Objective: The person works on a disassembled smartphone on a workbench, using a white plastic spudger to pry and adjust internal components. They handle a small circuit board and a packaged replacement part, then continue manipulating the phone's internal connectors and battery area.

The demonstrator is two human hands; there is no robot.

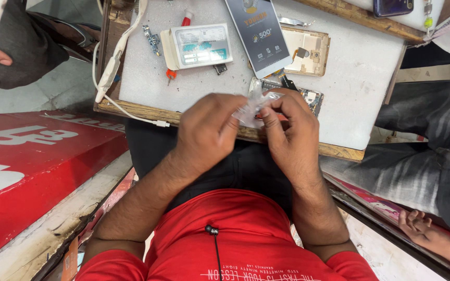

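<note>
My left hand (207,132) and my right hand (287,135) meet over my lap at the near edge of a white work board (350,78). Both pinch a small clear plastic wrapper (253,106) between thumb and fingers. Just beyond my right hand lies an opened phone body with its circuit board exposed (311,96). Further back rest a gold phone back cover (311,52) and a flat phone screen panel (259,34) leaning across it.
A small white box (196,47) lies on the board beside a red-handled tool (183,23) and a small connector part (152,39). A white cable (113,67) hangs off the left edge. A red signboard (32,166) lies left. Another person's legs and foot (417,224) are on the right.
</note>
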